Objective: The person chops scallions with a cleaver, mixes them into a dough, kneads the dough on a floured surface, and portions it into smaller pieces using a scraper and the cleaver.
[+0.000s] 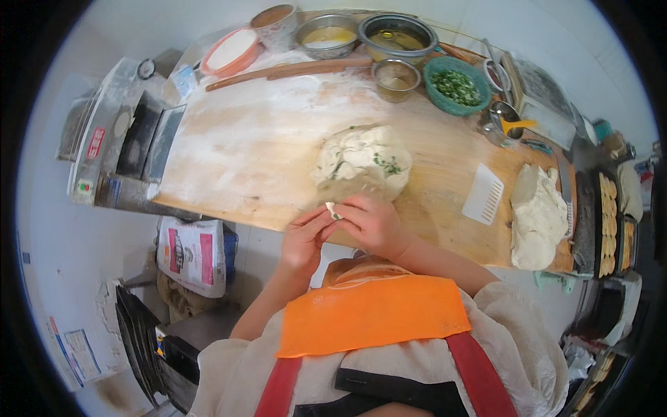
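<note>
Just in front of the table's near edge, my left hand (306,237) and my right hand (374,224) meet fingertip to fingertip. Between them they pinch a small piece of dough (333,210) with a bit of green in it. Right beyond my fingers a large, lumpy mass of dough (365,151) lies on the floured wooden table (234,151). Chopped green scallion shows on top of it and in its folds. Its near side looks darker and blurred.
A white plastic scraper (482,195) and another dough slab (538,219) lie to the right. Along the back are a wooden rolling pin (292,71), a green basket of chopped scallions (456,87), a small steel bowl (396,79) and a basin of oil (398,39). A machine (125,151) stands left.
</note>
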{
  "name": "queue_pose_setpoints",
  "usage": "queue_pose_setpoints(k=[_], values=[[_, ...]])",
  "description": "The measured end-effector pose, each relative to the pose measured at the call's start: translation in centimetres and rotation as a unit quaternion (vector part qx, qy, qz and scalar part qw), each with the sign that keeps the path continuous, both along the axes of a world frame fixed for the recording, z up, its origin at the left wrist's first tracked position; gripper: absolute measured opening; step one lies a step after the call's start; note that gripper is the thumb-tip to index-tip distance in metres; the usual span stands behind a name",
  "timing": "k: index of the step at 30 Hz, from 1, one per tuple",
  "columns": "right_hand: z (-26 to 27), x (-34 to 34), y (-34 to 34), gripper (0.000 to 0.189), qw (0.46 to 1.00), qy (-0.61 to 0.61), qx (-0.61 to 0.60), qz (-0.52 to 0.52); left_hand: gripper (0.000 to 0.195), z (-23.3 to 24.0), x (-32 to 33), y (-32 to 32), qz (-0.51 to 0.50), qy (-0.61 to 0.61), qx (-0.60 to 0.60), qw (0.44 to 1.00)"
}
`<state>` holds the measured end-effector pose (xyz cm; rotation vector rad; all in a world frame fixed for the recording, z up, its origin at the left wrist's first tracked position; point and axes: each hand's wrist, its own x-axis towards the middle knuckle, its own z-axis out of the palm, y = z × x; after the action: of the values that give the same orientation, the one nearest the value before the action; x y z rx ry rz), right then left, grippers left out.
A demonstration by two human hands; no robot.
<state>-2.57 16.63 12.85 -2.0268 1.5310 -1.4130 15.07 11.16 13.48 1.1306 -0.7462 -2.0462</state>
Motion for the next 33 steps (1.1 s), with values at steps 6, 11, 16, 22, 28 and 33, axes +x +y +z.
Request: queue_pose_setpoints(k=[6,11,16,22,28,33], values=[[1.0,-6.2,4.2,0.009,0.988,-0.126,0.053,-0.078,0.02,-1.1,-6.3,1.2,-0.073,-0.108,-0.151,0.98],[0.9,-14.4,12.1,0.01,0.886,-0.329,0.249,-0.213,0.016,-0.9,-14.9,0.1,-0.171,-0.111,-0.217,0.955],[-1.4,-22.5,22.8,0.012,0.865,-0.3,0.121,-0.384,0.018,0.1,-28.9,5.0,-0.325,-0.101,-0.227,0.912],[3.0,-28.0,22.7,0.008,0.832,-0.251,0.0,-0.495,0.052,-6.3,-40.3,15.3,-0.516,0.014,-0.534,0.67],[-9.6,-40.9,10.7,0.013,0.812,0.177,0.312,-0.46,0.049,-7.7,-34.5,11.0,-0.516,-0.04,-0.522,0.678],[-12.6,-38.8,5.7,0.013,0.849,0.174,0.292,-0.404,0.022,-3.9,-21.3,1.5,-0.252,-0.284,-0.498,0.779]])
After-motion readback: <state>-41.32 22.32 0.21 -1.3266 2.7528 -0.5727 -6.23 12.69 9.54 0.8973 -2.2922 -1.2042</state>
